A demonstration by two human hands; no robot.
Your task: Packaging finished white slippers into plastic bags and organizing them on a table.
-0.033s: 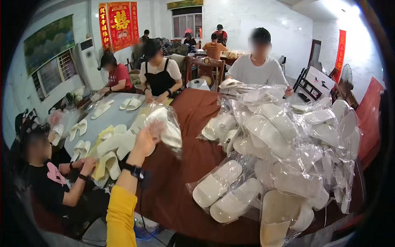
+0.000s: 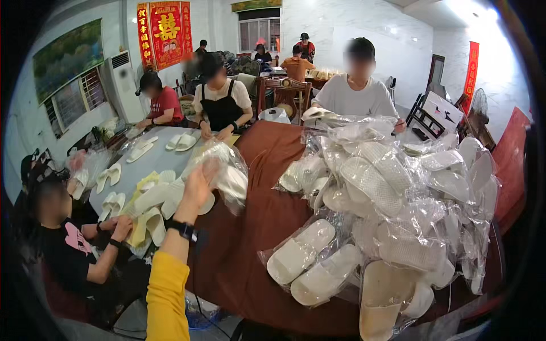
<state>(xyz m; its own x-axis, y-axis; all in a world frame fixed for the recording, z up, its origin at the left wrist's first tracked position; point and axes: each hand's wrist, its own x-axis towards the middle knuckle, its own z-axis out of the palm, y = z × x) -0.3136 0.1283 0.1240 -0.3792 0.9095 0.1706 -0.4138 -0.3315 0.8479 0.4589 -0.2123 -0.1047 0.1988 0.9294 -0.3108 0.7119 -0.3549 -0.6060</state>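
Observation:
My left hand, in a yellow sleeve and with a dark watch on the wrist, reaches over the left part of the brown-covered table. Its fingers are closed on a clear plastic bag of white slippers, held by its near left side; the fingertips are partly blurred. Beside the hand, loose white slippers lie with yellow sheets on the grey table. To the right, a bagged pair of white slippers lies flat at the near edge of a large heap of bagged slippers. My right hand is out of view.
Co-workers sit round the tables: one in black at near left, one in a black-strapped top beyond the bag, and one in a white shirt behind the heap. A dark cable hangs below the brown cloth.
My left hand has shifted slightly upward in the picture with the bagged slippers, whose lower end has risen a little. The heap has not moved.

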